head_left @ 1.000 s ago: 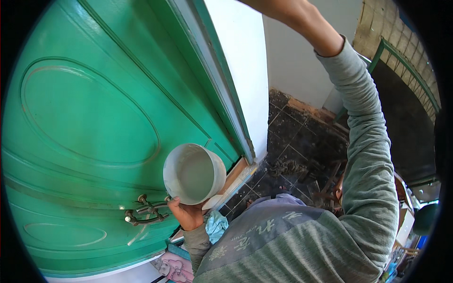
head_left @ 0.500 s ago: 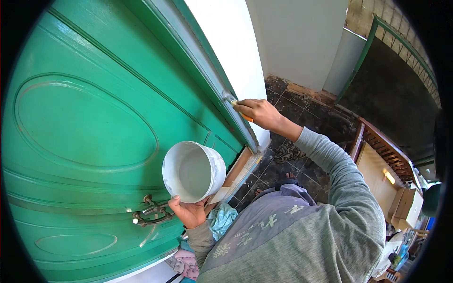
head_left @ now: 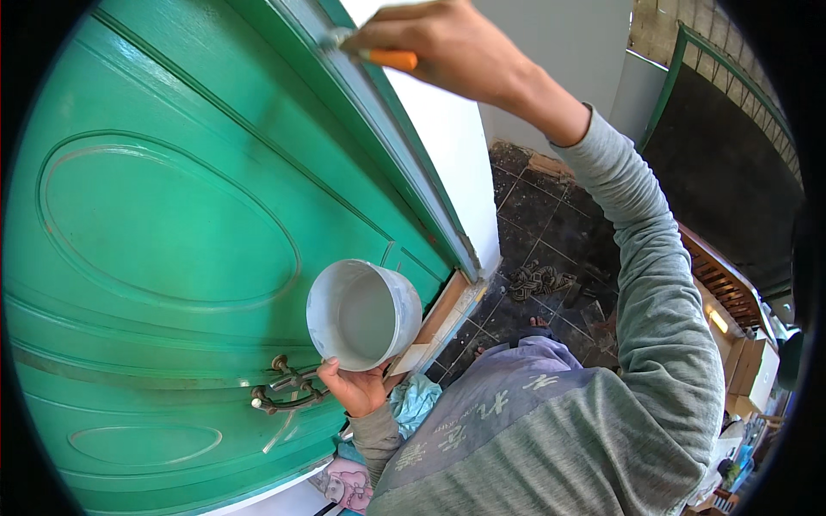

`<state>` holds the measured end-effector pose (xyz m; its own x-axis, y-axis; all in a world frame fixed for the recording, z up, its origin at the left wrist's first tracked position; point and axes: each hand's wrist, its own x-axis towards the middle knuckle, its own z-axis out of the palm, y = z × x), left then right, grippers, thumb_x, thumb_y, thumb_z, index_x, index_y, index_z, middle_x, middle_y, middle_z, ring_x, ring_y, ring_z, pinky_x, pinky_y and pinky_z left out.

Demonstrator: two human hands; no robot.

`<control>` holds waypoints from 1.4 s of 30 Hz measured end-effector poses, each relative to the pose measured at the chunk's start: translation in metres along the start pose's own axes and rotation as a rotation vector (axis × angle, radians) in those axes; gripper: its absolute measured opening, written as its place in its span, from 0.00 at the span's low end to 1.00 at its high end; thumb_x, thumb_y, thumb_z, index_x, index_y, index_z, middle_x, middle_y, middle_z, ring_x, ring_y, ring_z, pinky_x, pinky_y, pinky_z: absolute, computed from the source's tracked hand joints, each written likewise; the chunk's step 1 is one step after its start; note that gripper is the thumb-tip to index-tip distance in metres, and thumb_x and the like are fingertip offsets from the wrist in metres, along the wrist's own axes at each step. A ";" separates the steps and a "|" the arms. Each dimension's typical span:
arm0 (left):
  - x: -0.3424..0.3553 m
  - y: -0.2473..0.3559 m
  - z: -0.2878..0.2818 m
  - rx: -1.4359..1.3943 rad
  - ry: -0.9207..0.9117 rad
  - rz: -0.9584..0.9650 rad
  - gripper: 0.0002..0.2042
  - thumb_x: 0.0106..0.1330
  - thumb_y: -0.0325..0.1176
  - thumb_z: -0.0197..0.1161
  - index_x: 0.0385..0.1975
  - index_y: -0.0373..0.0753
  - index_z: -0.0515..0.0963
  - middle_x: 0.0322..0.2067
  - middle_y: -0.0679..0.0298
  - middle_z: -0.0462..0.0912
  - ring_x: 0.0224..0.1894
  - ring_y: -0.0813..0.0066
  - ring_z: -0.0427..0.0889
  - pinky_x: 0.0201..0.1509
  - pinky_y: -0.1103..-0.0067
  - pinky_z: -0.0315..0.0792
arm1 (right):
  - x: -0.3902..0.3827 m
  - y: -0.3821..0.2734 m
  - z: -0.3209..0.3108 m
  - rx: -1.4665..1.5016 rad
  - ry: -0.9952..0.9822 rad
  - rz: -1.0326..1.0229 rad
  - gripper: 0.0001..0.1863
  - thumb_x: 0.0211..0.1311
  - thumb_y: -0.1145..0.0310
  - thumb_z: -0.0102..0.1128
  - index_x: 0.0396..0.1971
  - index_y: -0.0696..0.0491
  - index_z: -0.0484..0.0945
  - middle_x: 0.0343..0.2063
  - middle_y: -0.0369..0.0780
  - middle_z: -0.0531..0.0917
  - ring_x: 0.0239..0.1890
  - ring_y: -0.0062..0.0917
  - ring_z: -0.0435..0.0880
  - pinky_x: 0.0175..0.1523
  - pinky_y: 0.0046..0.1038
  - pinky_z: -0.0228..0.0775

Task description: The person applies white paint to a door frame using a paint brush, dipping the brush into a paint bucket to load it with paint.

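Observation:
My right hand [head_left: 439, 47] grips a paintbrush with an orange handle [head_left: 391, 59] high on the grey-coated door frame [head_left: 430, 198], its blurred bristle end against the strip. My left hand [head_left: 354, 387] holds a white plastic bucket [head_left: 364, 314] by its base and lower side, tilted toward me; it contains a pale grey substance or coating. The bucket is in front of the green panelled door [head_left: 163, 215], just above and right of a dark metal door handle [head_left: 292, 400]. A light blue crumpled cloth [head_left: 413, 404] lies below the bucket.
White wall [head_left: 551, 77] and dark tiled floor [head_left: 542, 224] with debris and a coiled patterned item [head_left: 538, 284] lie beyond the frame. At right are a dark screened gate [head_left: 714, 146], wooden furniture [head_left: 718, 267] and cardboard boxes [head_left: 748, 370]. A pink item [head_left: 348, 482] sits low near the door.
My right hand came down onto the door frame, then moved up along it with the brush to a higher spot. My left hand and the bucket stay at about the same place.

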<state>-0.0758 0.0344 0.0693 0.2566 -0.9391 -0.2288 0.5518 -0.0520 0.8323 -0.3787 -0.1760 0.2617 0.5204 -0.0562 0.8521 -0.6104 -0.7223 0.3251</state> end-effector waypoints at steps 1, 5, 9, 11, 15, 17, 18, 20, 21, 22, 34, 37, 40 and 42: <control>0.000 -0.001 -0.002 -0.002 0.014 -0.006 0.34 0.54 0.53 0.51 0.59 0.38 0.62 0.53 0.54 0.71 0.49 0.54 0.78 0.42 0.55 0.80 | 0.006 0.002 -0.004 0.047 0.106 -0.014 0.10 0.57 0.72 0.60 0.39 0.55 0.80 0.33 0.40 0.84 0.30 0.27 0.85 0.36 0.25 0.81; 0.006 -0.002 -0.014 0.005 -0.041 -0.036 0.34 0.55 0.54 0.51 0.59 0.39 0.62 0.53 0.54 0.71 0.49 0.53 0.77 0.44 0.54 0.79 | -0.013 -0.015 0.011 0.084 0.150 0.090 0.11 0.56 0.73 0.59 0.40 0.56 0.80 0.31 0.42 0.83 0.31 0.29 0.85 0.37 0.27 0.80; 0.009 -0.001 -0.008 -0.010 -0.020 -0.025 0.34 0.55 0.54 0.50 0.59 0.39 0.62 0.54 0.54 0.71 0.50 0.53 0.77 0.43 0.54 0.79 | -0.105 -0.066 0.059 0.153 -0.052 0.401 0.16 0.52 0.75 0.56 0.44 0.54 0.78 0.32 0.41 0.81 0.31 0.33 0.83 0.38 0.32 0.77; 0.009 -0.002 -0.008 -0.030 -0.065 -0.029 0.34 0.55 0.54 0.50 0.59 0.39 0.62 0.54 0.54 0.72 0.50 0.54 0.78 0.41 0.55 0.80 | -0.149 -0.098 0.074 0.232 -0.205 0.534 0.14 0.52 0.76 0.55 0.41 0.55 0.78 0.30 0.42 0.80 0.30 0.34 0.83 0.37 0.32 0.77; 0.015 -0.002 -0.011 0.008 -0.105 -0.059 0.34 0.55 0.53 0.50 0.59 0.39 0.62 0.54 0.54 0.72 0.49 0.55 0.78 0.40 0.57 0.81 | -0.184 -0.123 0.077 0.289 -0.638 0.657 0.11 0.51 0.77 0.56 0.37 0.56 0.78 0.28 0.41 0.79 0.29 0.36 0.82 0.35 0.33 0.76; 0.017 -0.002 -0.015 0.024 -0.049 -0.022 0.34 0.55 0.53 0.51 0.59 0.39 0.62 0.54 0.54 0.72 0.48 0.55 0.79 0.39 0.58 0.81 | -0.155 -0.117 0.061 0.295 -0.467 0.633 0.11 0.51 0.77 0.57 0.37 0.56 0.78 0.28 0.41 0.80 0.29 0.35 0.82 0.34 0.32 0.75; 0.016 -0.002 -0.015 0.027 -0.041 -0.027 0.34 0.55 0.53 0.51 0.59 0.39 0.62 0.54 0.54 0.72 0.48 0.55 0.79 0.39 0.58 0.81 | -0.135 -0.115 0.050 0.301 -0.303 0.601 0.12 0.51 0.76 0.57 0.37 0.56 0.78 0.28 0.40 0.80 0.29 0.35 0.82 0.33 0.31 0.75; 0.014 0.000 -0.009 -0.022 -0.024 -0.022 0.34 0.55 0.53 0.51 0.59 0.39 0.62 0.53 0.54 0.72 0.48 0.55 0.79 0.39 0.58 0.81 | -0.105 -0.107 0.031 0.246 -0.072 0.549 0.13 0.51 0.74 0.59 0.40 0.55 0.78 0.31 0.39 0.81 0.31 0.33 0.83 0.34 0.29 0.76; 0.014 0.000 -0.006 -0.012 -0.025 -0.021 0.34 0.54 0.54 0.52 0.59 0.39 0.61 0.53 0.55 0.72 0.49 0.54 0.78 0.37 0.57 0.81 | -0.103 -0.101 0.035 0.241 -0.078 0.563 0.13 0.51 0.74 0.59 0.40 0.55 0.78 0.31 0.39 0.81 0.31 0.33 0.83 0.34 0.29 0.76; 0.014 0.001 -0.003 -0.005 -0.027 -0.031 0.34 0.54 0.54 0.52 0.59 0.39 0.61 0.53 0.55 0.72 0.49 0.54 0.78 0.37 0.57 0.81 | -0.100 -0.093 0.042 0.202 0.054 0.475 0.14 0.52 0.73 0.59 0.41 0.54 0.78 0.34 0.39 0.82 0.32 0.33 0.83 0.35 0.29 0.77; 0.015 0.007 -0.005 0.031 -0.029 -0.050 0.32 0.54 0.51 0.52 0.59 0.41 0.63 0.53 0.59 0.72 0.51 0.58 0.76 0.44 0.54 0.77 | -0.261 -0.164 0.116 0.333 -0.214 0.714 0.18 0.53 0.73 0.58 0.47 0.52 0.77 0.42 0.42 0.81 0.40 0.35 0.83 0.44 0.31 0.77; 0.015 0.008 -0.007 0.041 -0.049 -0.047 0.33 0.54 0.51 0.52 0.59 0.41 0.63 0.54 0.58 0.71 0.52 0.58 0.76 0.43 0.54 0.78 | -0.248 -0.172 0.095 0.374 -0.232 0.784 0.19 0.52 0.74 0.61 0.47 0.53 0.77 0.42 0.42 0.82 0.40 0.34 0.83 0.44 0.31 0.77; 0.013 0.007 -0.007 0.032 -0.013 -0.049 0.33 0.53 0.51 0.52 0.60 0.41 0.62 0.55 0.58 0.70 0.53 0.58 0.75 0.43 0.55 0.78 | -0.204 -0.157 0.077 0.331 0.010 0.654 0.18 0.53 0.73 0.60 0.46 0.54 0.77 0.41 0.42 0.82 0.39 0.33 0.84 0.41 0.30 0.78; 0.017 0.006 -0.009 0.035 -0.041 -0.067 0.34 0.53 0.50 0.53 0.60 0.42 0.62 0.56 0.58 0.69 0.53 0.58 0.74 0.43 0.55 0.78 | -0.192 -0.147 0.081 0.296 0.057 0.619 0.17 0.54 0.73 0.58 0.46 0.54 0.77 0.42 0.41 0.81 0.38 0.31 0.84 0.39 0.29 0.78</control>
<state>-0.0610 0.0208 0.0663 0.1874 -0.9461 -0.2643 0.5384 -0.1260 0.8332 -0.3405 -0.1148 0.0168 0.0915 -0.4885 0.8677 -0.5923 -0.7272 -0.3469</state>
